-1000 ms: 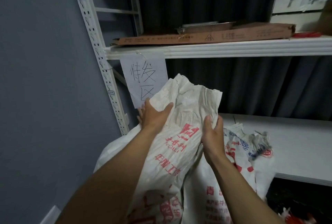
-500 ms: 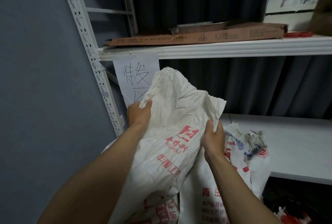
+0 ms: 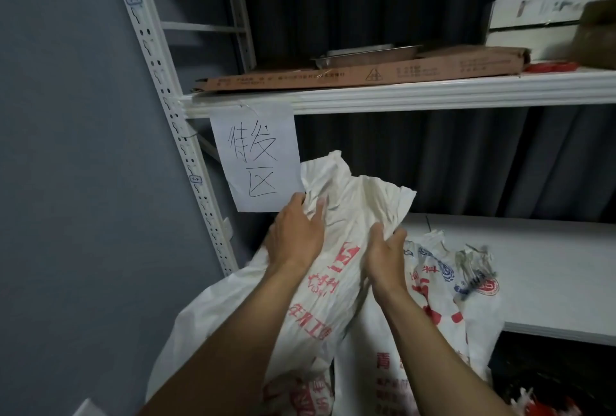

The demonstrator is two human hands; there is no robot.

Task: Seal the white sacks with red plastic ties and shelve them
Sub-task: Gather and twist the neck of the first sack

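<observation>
A white woven sack [image 3: 346, 215] with red print leans tilted over the front edge of the lower white shelf [image 3: 546, 282]; its crumpled, ungathered mouth points up and back. My left hand [image 3: 296, 232] grips the mouth's left side, thumb pressed into the folds. On the right side of the neck, my right hand [image 3: 386, 252] pinches the fabric. A second white sack [image 3: 430, 285] with red and blue print lies on the shelf just right of it, its top bunched. Red plastic ties [image 3: 546, 409] show at the bottom right. No tie is visible on the held sack.
A paper sign [image 3: 256, 155] hangs from the upper shelf [image 3: 400, 99], right behind my left hand. That shelf carries a flat cardboard box [image 3: 360, 77], a metal tray and a white box. A slotted white upright [image 3: 186, 149] stands left, against a grey wall. Dark curtain behind.
The sack's mouth has dropped lower and its top has been squeezed narrower. Both hands have shifted inward on the neck, the left one moving right from the sack's outer edge.
</observation>
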